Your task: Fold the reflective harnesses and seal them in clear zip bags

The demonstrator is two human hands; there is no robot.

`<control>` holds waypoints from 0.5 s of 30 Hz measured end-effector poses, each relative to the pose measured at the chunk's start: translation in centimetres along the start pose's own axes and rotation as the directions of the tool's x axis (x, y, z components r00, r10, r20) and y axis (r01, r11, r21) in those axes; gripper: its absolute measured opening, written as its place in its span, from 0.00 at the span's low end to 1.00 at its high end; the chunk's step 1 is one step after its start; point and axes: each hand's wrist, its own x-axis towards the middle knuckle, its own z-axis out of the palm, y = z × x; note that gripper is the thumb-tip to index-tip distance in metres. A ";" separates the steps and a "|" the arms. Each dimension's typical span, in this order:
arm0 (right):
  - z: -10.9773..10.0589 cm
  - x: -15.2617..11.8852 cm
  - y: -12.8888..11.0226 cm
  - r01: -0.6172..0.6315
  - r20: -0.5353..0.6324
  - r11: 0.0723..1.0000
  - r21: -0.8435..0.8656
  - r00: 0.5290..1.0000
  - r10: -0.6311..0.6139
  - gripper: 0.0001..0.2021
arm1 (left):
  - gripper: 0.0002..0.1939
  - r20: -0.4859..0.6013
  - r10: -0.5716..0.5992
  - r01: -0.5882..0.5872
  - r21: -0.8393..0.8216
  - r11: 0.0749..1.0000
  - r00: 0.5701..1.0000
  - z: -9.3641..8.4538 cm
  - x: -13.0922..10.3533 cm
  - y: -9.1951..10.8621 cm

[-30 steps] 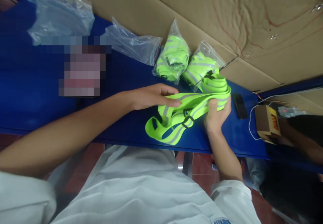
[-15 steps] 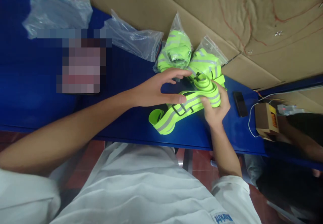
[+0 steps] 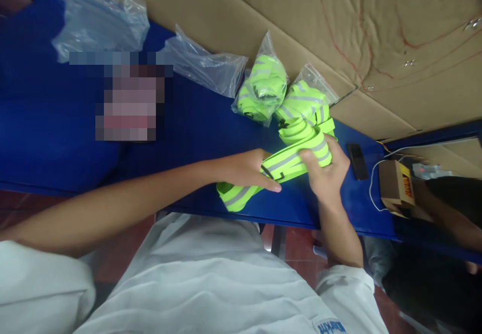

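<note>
A neon yellow-green reflective strap [image 3: 289, 160] with a grey stripe and black buckle parts stretches between my two hands above the blue table. My right hand [image 3: 327, 171] grips its folded, looped end, thumb on the near side. Around the strap's middle, near the buckle, my left hand [image 3: 248, 169] is closed, thumb in front and fingers hidden behind. The strap's free looped end [image 3: 237, 198] hangs out below my left hand. Just beyond lie a clear bag of rolled straps [image 3: 265, 85] and a second zip bag of straps [image 3: 307, 98], partly covered by the held strap.
Empty clear plastic bags [image 3: 211, 68] lie along the back of the blue table [image 3: 181, 118], by a cardboard-covered wall [image 3: 293, 12]. A black phone [image 3: 357, 161] and small cardboard box [image 3: 395, 186] with a white cable sit at right. Another person's arm [image 3: 440, 203] is beyond.
My left hand has come down from above the strap and closed around its middle by the buckle. My right hand keeps its hold, slightly lower in view.
</note>
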 end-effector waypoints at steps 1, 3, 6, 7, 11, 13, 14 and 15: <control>0.1 -0.1 0.5 -0.091 0.004 0.993 0.070 0.996 0.090 0.19 | 0.13 0.000 0.004 -0.004 0.076 0.997 1.000 -0.5 0.1 -0.1; 0.6 -0.1 1.2 -0.245 0.109 0.945 0.215 0.968 0.226 0.20 | 0.12 0.012 0.039 -0.040 0.137 0.990 0.999 -1.0 0.5 -0.4; 1.2 0.2 2.1 -0.399 0.326 0.858 0.324 0.898 0.295 0.24 | 0.16 0.004 0.141 -0.140 0.123 0.982 0.990 -0.9 0.7 -0.9; 1.3 0.2 2.4 -0.424 0.367 0.843 0.330 0.881 0.299 0.24 | 0.17 -0.011 0.156 -0.154 0.131 0.979 0.988 -0.8 0.7 -0.9; 1.4 0.1 3.0 -0.467 0.431 0.831 0.304 0.845 0.317 0.22 | 0.15 -0.034 0.137 -0.128 0.197 0.972 0.990 -1.0 0.3 -0.9; 1.5 -0.2 3.0 -0.461 0.432 0.844 0.275 0.843 0.320 0.22 | 0.14 -0.026 0.141 -0.133 0.196 0.972 0.990 -1.3 0.0 -0.7; 1.6 -0.3 2.9 -0.433 0.410 0.865 0.253 0.858 0.310 0.22 | 0.14 -0.015 0.147 -0.142 0.189 0.972 0.989 -1.4 -0.1 -0.6; 1.8 -0.4 2.7 -0.382 0.357 0.896 0.228 0.889 0.288 0.22 | 0.14 -0.003 0.149 -0.146 0.183 0.972 0.989 -1.4 -0.2 -0.4</control>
